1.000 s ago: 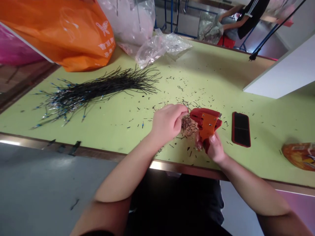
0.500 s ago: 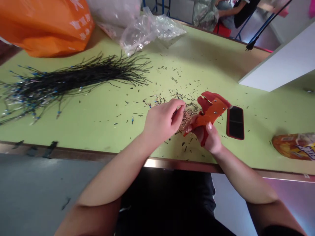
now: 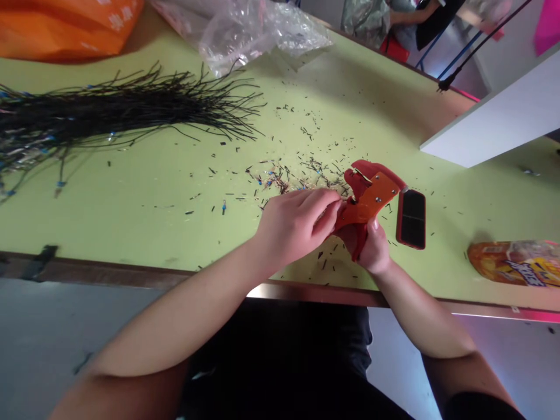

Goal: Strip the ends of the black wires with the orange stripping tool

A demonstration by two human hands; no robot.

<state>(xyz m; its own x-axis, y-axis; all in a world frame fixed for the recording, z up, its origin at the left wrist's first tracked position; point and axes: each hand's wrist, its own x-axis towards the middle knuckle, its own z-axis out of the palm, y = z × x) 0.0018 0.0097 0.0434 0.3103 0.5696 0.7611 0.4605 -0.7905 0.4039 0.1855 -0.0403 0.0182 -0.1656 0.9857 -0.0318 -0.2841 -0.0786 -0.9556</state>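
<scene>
Workshop light lay across a pale green table [image 3: 131, 221] in the head view, its top peppered with short wire offcuts [image 3: 289, 178]. Near the middle, the right hand [image 3: 365, 248] had its fingers [image 3: 373, 245] closed around the handle of an orange-and-red plastic wire stripper [image 3: 370, 195]. The tool looked light and stiff, best taken by that handle, though its smooth shell might slip a little. The left hand [image 3: 297, 224] sat up against the tool's mouth, its fingers [image 3: 326, 207] curled tightly together. Whatever they pinched was hidden, so it could not be told what they held. Farther left lay a large bundle of black wires [image 3: 118, 108], thin and springy-looking, likely to snag one another and best drawn out singly. A black phone in a red case [image 3: 411, 219] sat just beside the tool, close enough to get in its way. A snack bag [image 3: 514, 263] lay well off to the right, and clear plastic bags [image 3: 236, 35] were heaped beyond the wires.
</scene>
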